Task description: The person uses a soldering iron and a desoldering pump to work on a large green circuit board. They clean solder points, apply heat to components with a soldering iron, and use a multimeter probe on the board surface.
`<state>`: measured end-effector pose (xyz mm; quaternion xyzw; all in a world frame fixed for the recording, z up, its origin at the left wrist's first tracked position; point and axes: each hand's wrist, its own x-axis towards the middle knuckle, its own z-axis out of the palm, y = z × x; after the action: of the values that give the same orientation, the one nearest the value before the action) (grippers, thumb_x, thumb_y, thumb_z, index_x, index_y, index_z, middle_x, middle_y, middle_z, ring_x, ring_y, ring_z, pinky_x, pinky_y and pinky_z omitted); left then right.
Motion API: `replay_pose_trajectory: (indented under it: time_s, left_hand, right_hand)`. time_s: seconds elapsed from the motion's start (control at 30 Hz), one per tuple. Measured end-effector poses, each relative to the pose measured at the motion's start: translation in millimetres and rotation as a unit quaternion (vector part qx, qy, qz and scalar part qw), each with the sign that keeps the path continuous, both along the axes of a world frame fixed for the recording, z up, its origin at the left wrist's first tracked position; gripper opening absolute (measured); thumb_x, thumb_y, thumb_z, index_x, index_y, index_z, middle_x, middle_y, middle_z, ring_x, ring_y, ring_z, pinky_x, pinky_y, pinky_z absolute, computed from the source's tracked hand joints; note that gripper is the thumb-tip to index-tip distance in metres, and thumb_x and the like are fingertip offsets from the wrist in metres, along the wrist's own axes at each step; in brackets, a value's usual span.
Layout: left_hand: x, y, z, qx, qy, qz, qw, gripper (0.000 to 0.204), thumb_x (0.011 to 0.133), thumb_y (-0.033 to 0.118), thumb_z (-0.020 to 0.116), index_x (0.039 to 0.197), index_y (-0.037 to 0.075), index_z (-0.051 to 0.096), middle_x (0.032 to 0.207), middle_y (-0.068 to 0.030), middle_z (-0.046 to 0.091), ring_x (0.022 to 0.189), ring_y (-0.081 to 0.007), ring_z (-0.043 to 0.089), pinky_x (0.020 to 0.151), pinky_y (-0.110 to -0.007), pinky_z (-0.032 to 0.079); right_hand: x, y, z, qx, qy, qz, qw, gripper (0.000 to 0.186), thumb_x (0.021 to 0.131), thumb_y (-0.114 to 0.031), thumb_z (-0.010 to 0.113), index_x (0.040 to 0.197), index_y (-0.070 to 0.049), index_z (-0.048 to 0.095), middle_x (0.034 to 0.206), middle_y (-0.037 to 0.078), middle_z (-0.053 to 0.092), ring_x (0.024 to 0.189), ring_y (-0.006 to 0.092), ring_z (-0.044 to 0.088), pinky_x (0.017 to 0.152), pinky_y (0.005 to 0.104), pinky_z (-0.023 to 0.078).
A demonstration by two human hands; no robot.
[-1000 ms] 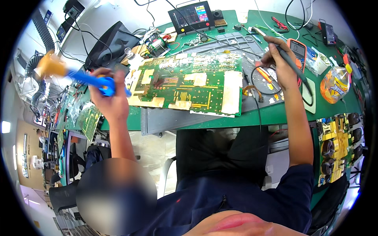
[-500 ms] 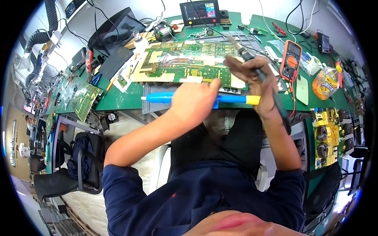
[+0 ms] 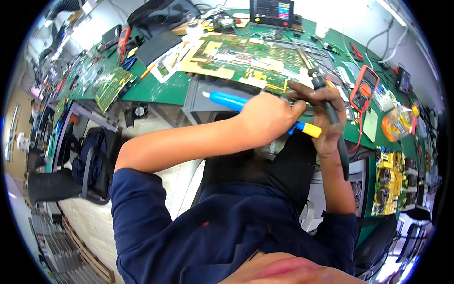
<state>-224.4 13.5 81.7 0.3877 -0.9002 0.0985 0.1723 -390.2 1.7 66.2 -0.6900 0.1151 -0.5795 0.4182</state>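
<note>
A blue desoldering pump (image 3: 229, 101) with a yellow end is wrapped in the fist of my left hand (image 3: 267, 118), above my lap at the desk's front edge. Its pale nozzle points left, while the yellow end reaches to the palm side of my right hand (image 3: 326, 124). That hand grips a soldering iron (image 3: 339, 142) by its dark handle. The iron's metal shaft slants up and away over the right end of a large green circuit board (image 3: 257, 72). Both tools are off the board, and the fingers of my two hands are close together.
A red multimeter (image 3: 364, 90), a pale green phone (image 3: 370, 124) and an orange-filled plastic jar (image 3: 397, 124) stand to the right. At the back is a dark-screened instrument (image 3: 271, 13). A smaller circuit board (image 3: 112, 87) overhangs the desk's left edge; a yellow component board (image 3: 387, 180) lies right.
My left hand and the desoldering pump have moved right, and the pump now tilts down toward its yellow end. The iron has swung more upright. My view has shifted, too.
</note>
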Motion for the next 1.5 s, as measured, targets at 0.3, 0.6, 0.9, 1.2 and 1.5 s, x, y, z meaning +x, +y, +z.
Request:
replay_pose_trajectory:
  time_s: [0.3,0.6,0.9,1.2,1.5]
  left_hand:
    - [134,-14,12,-0.022,0.123,0.291,0.949,0.042,0.076,0.01,0.069,0.116,0.007,0.055,0.097,-0.0184,0.067,0.088,-0.0367,0.065,0.072,-0.041,0.051]
    - [334,-117,-53,0.077,0.117,0.342,0.929,0.059,0.072,0.023,0.073,0.118,-0.009,0.051,0.091,-0.02,0.067,0.079,-0.0312,0.067,0.077,-0.037,0.051]
    - [320,-142,-80,0.054,0.121,0.416,0.9,0.046,0.077,0.023,0.073,0.115,0.0,0.06,0.101,-0.0215,0.068,0.097,-0.0329,0.066,0.086,-0.039,0.05]
    - [125,-31,-11,0.076,0.459,0.086,0.881,0.023,0.096,0.02,0.056,0.099,-0.002,0.064,0.092,-0.0094,0.068,0.082,-0.0154,0.063,0.077,-0.03,0.05]
    - [-9,28,-36,0.351,0.581,-0.099,0.728,0.044,0.086,0.01,0.07,0.118,-0.003,0.042,0.096,-0.0084,0.062,0.086,-0.0126,0.06,0.077,-0.025,0.049]
  right_hand:
    - [-99,-36,-7,0.012,0.058,-0.198,0.978,0.039,0.102,-0.037,0.038,0.114,-0.001,0.049,0.118,0.032,0.058,0.109,0.0377,0.06,0.097,0.0444,0.045]
    - [-134,-94,-27,0.105,-0.078,-0.19,0.973,0.055,0.097,-0.058,0.036,0.12,-0.009,0.043,0.075,0.006,0.054,0.065,0.0143,0.055,0.06,0.0278,0.047]
    - [-95,-65,11,0.09,-0.005,-0.326,0.941,0.025,0.095,-0.022,0.058,0.114,-0.007,0.053,0.086,0.006,0.062,0.074,0.0119,0.059,0.064,0.0241,0.049]
    - [-50,-44,13,-0.054,0.072,-0.303,0.949,0.052,0.097,-0.041,0.049,0.129,0.0,0.048,0.114,0.016,0.061,0.102,0.0239,0.06,0.081,0.0338,0.051]
    - [9,-9,-9,-0.318,0.326,-0.4,0.796,0.051,0.081,-0.016,0.058,0.131,-0.012,0.047,0.123,0.019,0.053,0.118,0.0356,0.051,0.098,0.0429,0.044]
